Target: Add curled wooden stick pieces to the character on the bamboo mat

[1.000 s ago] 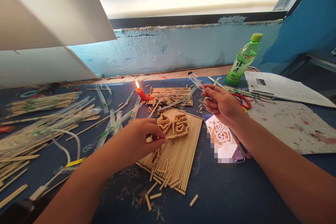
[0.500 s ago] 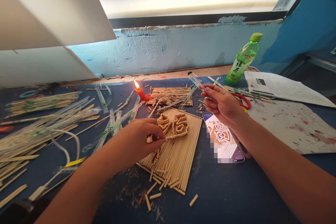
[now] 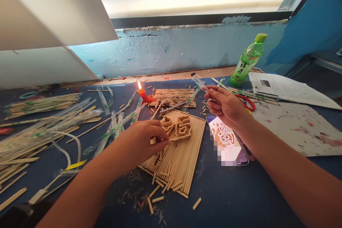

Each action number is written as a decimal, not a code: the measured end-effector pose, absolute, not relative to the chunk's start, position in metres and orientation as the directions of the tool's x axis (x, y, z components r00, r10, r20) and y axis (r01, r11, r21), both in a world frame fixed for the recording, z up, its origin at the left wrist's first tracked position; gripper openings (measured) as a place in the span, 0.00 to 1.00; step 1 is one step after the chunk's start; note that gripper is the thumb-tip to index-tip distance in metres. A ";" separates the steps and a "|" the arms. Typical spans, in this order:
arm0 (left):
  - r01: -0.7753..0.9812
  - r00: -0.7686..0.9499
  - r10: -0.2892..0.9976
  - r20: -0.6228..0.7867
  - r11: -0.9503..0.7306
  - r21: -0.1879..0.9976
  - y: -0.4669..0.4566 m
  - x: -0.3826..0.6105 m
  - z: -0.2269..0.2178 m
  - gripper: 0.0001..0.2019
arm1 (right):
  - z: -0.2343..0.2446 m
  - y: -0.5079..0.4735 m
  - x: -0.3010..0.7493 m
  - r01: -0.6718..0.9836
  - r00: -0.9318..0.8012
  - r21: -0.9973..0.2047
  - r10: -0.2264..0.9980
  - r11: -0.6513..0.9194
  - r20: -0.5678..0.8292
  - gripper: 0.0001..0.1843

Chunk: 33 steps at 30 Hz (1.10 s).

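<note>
My right hand (image 3: 227,105) is closed around a clear glue stick (image 3: 199,81) with a blackened tip, held raised above a phone (image 3: 227,140). With thumb and fingers pinched together, my left hand (image 3: 153,137) is at the left side of a raised character built of short stick pieces (image 3: 183,128). Whatever is between those fingertips is hidden or too small to make out. The character lies on a mat of wooden sticks laid side by side (image 3: 187,164). Several cut stick pieces (image 3: 171,183) are scattered on the mat's lower part.
A lit red candle (image 3: 142,94) burns behind my left hand beside a second, scorched stick panel (image 3: 173,97). Stick bundles and plastic wrappers (image 3: 53,124) cover the left. Red-handled scissors (image 3: 248,102), a green tea bottle (image 3: 247,62) and papers (image 3: 294,89) are at the right.
</note>
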<state>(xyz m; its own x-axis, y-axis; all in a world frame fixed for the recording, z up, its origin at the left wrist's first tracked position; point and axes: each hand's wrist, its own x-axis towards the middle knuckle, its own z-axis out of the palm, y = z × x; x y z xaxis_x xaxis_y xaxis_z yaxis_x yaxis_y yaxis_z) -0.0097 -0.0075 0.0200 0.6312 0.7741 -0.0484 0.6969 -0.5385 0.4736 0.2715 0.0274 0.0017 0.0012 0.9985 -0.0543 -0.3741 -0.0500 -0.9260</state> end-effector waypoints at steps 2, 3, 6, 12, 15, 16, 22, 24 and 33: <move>0.696 0.630 0.775 -0.046 -0.539 0.474 -0.007 -0.010 0.020 0.07 | 0.001 0.027 0.272 -0.372 0.001 -0.927 0.998 -0.051 -0.055 0.08; 0.698 0.629 0.776 -0.046 -0.538 0.473 -0.007 -0.010 0.020 0.07 | 0.001 0.027 0.272 -0.371 0.000 -0.927 0.998 -0.051 -0.055 0.08; 0.706 0.624 0.779 -0.053 -0.534 0.465 -0.007 -0.010 0.021 0.07 | 0.000 0.027 0.272 -0.364 -0.008 -0.930 0.999 -0.050 -0.051 0.07; 0.706 0.628 0.776 -0.053 -0.539 0.460 -0.007 -0.010 0.021 0.08 | 0.001 0.027 0.272 -0.342 -0.012 -0.938 0.999 -0.051 -0.049 0.08; 0.702 0.633 0.772 -0.054 -0.544 0.460 -0.008 -0.011 0.021 0.08 | 0.001 0.027 0.272 -0.338 -0.014 -0.940 0.999 -0.052 -0.050 0.08; 0.701 0.636 0.770 -0.056 -0.545 0.460 -0.008 -0.011 0.021 0.08 | 0.000 0.027 0.272 -0.339 -0.016 -0.939 0.999 -0.051 -0.049 0.08; 0.705 0.630 0.774 -0.062 -0.536 0.465 -0.007 -0.010 0.020 0.08 | 0.000 0.027 0.272 -0.342 -0.019 -0.938 0.999 -0.051 -0.047 0.08; 0.704 0.627 0.776 -0.066 -0.528 0.475 -0.007 -0.010 0.020 0.08 | 0.000 0.027 0.272 -0.339 -0.018 -0.939 0.999 -0.052 -0.049 0.08; 0.703 0.627 0.777 -0.053 -0.536 0.466 -0.009 -0.012 0.024 0.09 | 0.000 0.027 0.271 -0.339 -0.015 -0.939 0.999 -0.053 -0.050 0.09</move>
